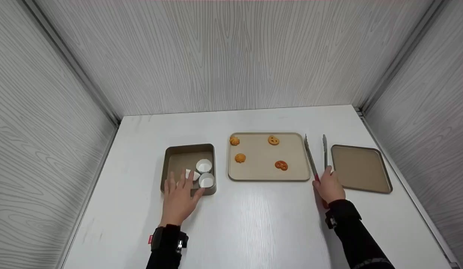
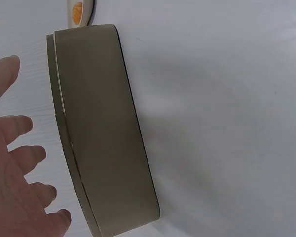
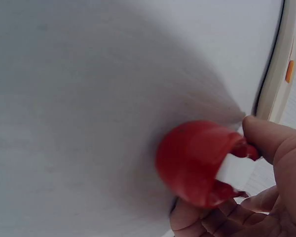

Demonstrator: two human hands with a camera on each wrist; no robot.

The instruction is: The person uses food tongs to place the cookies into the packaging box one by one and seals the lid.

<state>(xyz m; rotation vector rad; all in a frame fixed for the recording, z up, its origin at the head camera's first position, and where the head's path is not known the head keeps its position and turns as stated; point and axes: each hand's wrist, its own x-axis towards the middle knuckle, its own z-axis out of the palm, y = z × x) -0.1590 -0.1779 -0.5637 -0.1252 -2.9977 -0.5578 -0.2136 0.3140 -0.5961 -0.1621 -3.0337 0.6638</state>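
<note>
My left hand is held over the near side of a deep brown baking tin, its fingers spread and straight. Inside the tin are white cups, two standing upright and one tipped on its side by my fingertips. In the left wrist view the tin's outer wall stands beyond my fingers, which hold nothing. My right hand grips metal tongs by their red handle. The tongs' two arms are spread apart and point away from me, between two trays.
A beige tray in the middle carries two round orange-brown cookies, a dotted cookie and a pretzel. At the right lies a brown flat tray. Grey wood-grain panels enclose the white table.
</note>
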